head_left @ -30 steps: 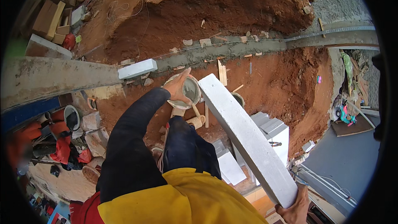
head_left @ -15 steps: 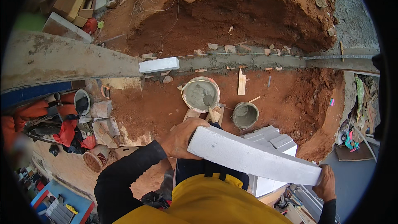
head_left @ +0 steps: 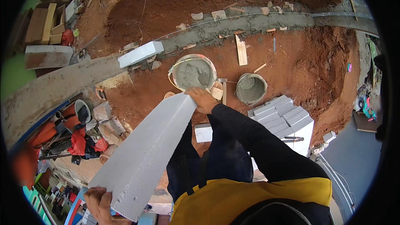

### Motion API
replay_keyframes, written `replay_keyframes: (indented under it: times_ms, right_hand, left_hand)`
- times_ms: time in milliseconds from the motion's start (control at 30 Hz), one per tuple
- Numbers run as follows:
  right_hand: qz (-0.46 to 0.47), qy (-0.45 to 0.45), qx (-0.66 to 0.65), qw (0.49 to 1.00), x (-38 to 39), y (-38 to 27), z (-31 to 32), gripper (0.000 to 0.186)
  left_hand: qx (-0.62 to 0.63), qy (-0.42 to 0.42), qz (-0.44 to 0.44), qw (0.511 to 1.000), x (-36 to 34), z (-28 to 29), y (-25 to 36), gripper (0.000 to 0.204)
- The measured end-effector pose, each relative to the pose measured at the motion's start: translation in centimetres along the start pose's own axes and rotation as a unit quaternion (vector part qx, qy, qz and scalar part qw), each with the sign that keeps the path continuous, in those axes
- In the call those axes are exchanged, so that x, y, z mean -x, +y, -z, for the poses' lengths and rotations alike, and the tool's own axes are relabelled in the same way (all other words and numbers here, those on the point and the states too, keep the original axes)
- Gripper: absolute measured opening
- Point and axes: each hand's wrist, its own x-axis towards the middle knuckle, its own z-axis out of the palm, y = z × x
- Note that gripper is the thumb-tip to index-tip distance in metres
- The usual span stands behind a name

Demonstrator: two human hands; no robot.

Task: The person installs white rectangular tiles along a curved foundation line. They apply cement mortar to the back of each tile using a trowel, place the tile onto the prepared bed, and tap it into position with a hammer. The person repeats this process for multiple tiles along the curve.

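Note:
A long white block (head_left: 141, 154) lies diagonally across the lower left, held between both hands. My left hand (head_left: 100, 204) has its fingers wrapped over the lower end. My right hand (head_left: 202, 99) grips the upper end, just below a large bucket of grey mortar (head_left: 192, 71). To the right of that bucket is a smaller bucket with grey mix (head_left: 251, 86). A stack of white blocks (head_left: 287, 118) stands beside my right arm. Another white block (head_left: 141, 53) rests along the mortar strip above the large bucket.
A string line runs over the mortar strip (head_left: 250, 21) in a red earth trench (head_left: 300, 54). A concrete beam (head_left: 62, 77) crosses the left. Red bags (head_left: 78, 143), rubble and wooden boxes (head_left: 41, 25) lie at left, pipes (head_left: 333, 183) at lower right, loose wood pieces (head_left: 241, 50) in the trench.
My left hand came from the bucket onto the block. The block has since swung leftward, with my left end dropping to the lower left and my right end rising to the middle.

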Motion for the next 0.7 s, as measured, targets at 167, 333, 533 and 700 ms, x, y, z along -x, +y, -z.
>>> replay_keyframes:
  times_ms: [167,333,533,700]
  right_hand:
    - [-0.393,0.028,-0.063,0.917,-4.9,2.3,-10.5,0.072]
    - [-0.408,0.138,-0.232,0.872,-12.6,9.9,-14.2,0.057]
    - [-0.506,0.243,-0.515,0.648,-21.4,9.4,-16.1,0.033]
    - [-0.51,0.408,-0.588,0.478,-15.3,7.2,-10.2,0.039]
  left_hand:
    - [-0.049,-0.015,0.02,0.998,-1.4,-6.0,-6.0,0.09]
    - [-0.094,-0.107,0.057,0.988,-4.0,-13.6,-12.7,0.093]
    - [-0.058,0.001,0.146,0.988,-5.9,-22.4,-16.9,0.085]
    - [-0.001,0.049,0.159,0.986,-8.2,-25.2,-16.0,0.076]
